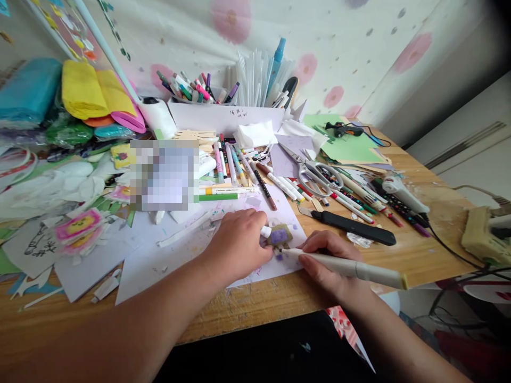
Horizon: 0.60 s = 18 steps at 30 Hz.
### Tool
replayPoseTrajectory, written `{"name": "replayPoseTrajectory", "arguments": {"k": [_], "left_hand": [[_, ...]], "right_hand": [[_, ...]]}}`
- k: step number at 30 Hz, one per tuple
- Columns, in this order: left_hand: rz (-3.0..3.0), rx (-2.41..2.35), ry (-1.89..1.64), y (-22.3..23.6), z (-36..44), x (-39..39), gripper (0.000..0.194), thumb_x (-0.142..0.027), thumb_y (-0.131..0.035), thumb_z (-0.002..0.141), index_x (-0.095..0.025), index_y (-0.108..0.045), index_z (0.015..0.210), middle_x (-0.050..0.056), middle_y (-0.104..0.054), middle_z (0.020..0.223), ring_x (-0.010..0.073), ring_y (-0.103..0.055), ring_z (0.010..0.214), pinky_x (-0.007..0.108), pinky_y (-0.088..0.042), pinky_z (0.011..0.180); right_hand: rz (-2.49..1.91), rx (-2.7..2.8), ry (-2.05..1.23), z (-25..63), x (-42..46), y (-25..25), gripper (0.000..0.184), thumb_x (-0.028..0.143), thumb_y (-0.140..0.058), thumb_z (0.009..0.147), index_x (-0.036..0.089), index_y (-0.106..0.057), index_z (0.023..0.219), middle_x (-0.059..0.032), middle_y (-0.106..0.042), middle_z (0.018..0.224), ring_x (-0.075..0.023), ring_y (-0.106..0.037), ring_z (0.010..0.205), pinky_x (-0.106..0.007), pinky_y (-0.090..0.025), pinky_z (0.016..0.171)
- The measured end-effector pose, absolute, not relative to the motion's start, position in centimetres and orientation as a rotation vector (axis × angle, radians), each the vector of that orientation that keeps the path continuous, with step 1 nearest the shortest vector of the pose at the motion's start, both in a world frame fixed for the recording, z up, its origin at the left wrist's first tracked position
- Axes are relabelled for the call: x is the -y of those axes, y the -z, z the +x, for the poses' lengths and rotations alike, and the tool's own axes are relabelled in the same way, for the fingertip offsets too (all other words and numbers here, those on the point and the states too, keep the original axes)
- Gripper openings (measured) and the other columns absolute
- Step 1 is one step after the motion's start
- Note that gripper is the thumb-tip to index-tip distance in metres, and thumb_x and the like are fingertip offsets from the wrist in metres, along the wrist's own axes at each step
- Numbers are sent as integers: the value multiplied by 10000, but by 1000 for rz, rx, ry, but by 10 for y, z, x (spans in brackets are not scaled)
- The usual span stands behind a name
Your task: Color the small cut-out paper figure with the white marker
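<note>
My right hand (333, 258) is closed around a white marker (359, 267) with a yellowish end. The marker's tip meets the lower edge of a small paper cutout (280, 235), coloured olive-brown with a purple middle. Curled beside the cutout, my left hand (242, 239) has its thumb and fingertips at the cutout's left edge. A white marker cap (265, 232) pokes out from between those fingers; the rest of it is hidden. Under both hands lies a white paper sheet (159, 266) with colour smudges.
Scissors (315, 173), a black-handled craft knife (355, 227) and many loose markers (285, 186) lie beyond my hands. A glue gun (405, 194) and a power strip (485, 234) are at the right. Paper scraps (75, 231) cover the left. A pen box (223, 117) stands behind.
</note>
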<state>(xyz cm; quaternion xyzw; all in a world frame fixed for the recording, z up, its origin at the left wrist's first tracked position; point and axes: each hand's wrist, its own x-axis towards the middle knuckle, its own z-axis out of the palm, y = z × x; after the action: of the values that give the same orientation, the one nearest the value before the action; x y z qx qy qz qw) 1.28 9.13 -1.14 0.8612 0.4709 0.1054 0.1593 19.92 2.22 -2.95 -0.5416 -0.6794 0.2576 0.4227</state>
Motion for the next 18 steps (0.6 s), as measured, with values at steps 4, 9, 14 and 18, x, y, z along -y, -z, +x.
{"name": "replayPoseTrajectory", "arguments": {"k": [4,9,14,18], "left_hand": [[2456,-1343,-289,11,13,-91,127,-274,-591,678,-206,-514,752,49,-613,836,242,-569,834,357,-425,726],[2458,-1335,-308,12,12,-92,132,-272,-595,677,-199,-526,763,55,-613,841,252,-573,832,368,-431,723],[2445,-1348,-296,12,12,-92,138,-282,-598,679,-200,-534,770,53,-618,860,249,-575,852,368,-436,745],[2456,-1331,-305,12,13,-92,135,-283,-589,682,-198,-528,767,53,-616,848,256,-575,841,380,-438,732]], "right_hand": [[-1383,1692,-657,200,-21,29,147,309,-633,790,217,-549,712,6,-607,611,-142,-546,548,-250,-401,470],[-1385,1685,-655,201,-21,29,154,314,-636,790,219,-550,705,1,-614,631,-152,-563,573,-260,-413,493],[-1393,1679,-680,202,-21,32,151,313,-634,796,217,-551,714,-2,-614,649,-154,-561,592,-267,-416,512],[-1380,1669,-715,202,-20,33,156,323,-639,800,217,-552,726,-6,-622,684,-150,-554,597,-272,-418,524]]}}
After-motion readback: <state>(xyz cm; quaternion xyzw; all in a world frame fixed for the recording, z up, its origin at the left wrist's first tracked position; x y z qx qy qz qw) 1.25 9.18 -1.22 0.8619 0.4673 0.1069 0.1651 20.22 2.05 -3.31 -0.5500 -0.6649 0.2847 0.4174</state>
